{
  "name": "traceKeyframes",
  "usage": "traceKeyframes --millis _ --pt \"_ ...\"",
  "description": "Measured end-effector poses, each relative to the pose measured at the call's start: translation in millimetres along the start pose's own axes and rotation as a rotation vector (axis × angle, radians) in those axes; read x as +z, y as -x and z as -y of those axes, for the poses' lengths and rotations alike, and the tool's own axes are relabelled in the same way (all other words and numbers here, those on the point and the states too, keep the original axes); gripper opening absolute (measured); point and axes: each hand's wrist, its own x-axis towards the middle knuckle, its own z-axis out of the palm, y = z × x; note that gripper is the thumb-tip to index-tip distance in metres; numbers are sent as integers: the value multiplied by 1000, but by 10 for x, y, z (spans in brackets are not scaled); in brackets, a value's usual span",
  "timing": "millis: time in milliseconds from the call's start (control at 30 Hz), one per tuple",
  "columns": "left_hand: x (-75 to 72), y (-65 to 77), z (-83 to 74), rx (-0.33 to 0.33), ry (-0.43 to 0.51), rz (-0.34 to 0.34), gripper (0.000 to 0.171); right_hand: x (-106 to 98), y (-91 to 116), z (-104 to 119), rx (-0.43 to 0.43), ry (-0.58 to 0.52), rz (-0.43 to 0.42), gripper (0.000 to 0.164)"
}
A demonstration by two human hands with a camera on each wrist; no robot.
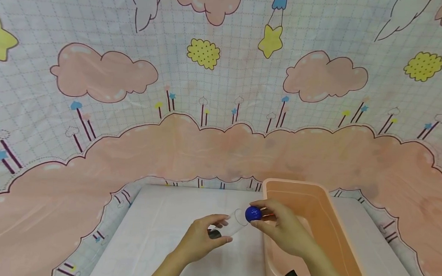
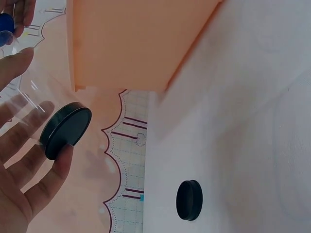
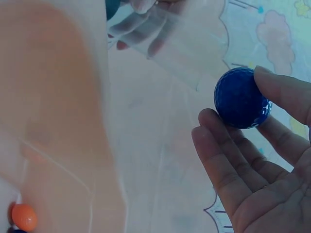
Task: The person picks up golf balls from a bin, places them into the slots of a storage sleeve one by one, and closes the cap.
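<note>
Transparent tube [image 1: 235, 225]: held above the white surface [image 1: 142, 237], near the person; in the head view its long axis slants from 8 o'clock to 2 o'clock.
Tube's ends: a black end cap [image 2: 70, 130] covers the 8 o'clock end; the mouth faces 2 o'clock, toward the ball.
Blue ball [image 1: 253, 214]: dimpled and glossy, just beside the mouth; whether it touches the rim I cannot tell.
Left hand [image 1: 201, 239]: partly closed, thumb and fingers curled round the capped end.
Right hand [image 1: 286, 230]: pinches the ball between thumb and fingertips, the remaining fingers loosely bent.
Peach bin [image 1: 333, 237]: at 3 o'clock from the tube, its long side running nearly from 12 to 6 o'clock; its near wall stands close to the tube, and the right hand reaches across its rim.
Inside the bin: the right wrist view shows an orange ball [image 3: 24, 217] at 7 o'clock, beside a dark thing mostly cut off.
Surface edges: the far edge lies at 12 o'clock, the left edge well apart at 9 o'clock; white surface stretches between tube and left edge.
Loose black cap [image 2: 189, 200]: on the surface, at 4 o'clock from the tube's capped end in the left wrist view.
Printed cloth [image 1: 209, 150]: rises beyond the far edge, with clouds and stars.
</note>
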Motion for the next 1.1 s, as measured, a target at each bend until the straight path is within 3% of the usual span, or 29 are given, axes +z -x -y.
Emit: traceKeyframes --millis 1100 --pt "31 53 -133 54 13 -16 57 89 56 91 -81 18 57 37"
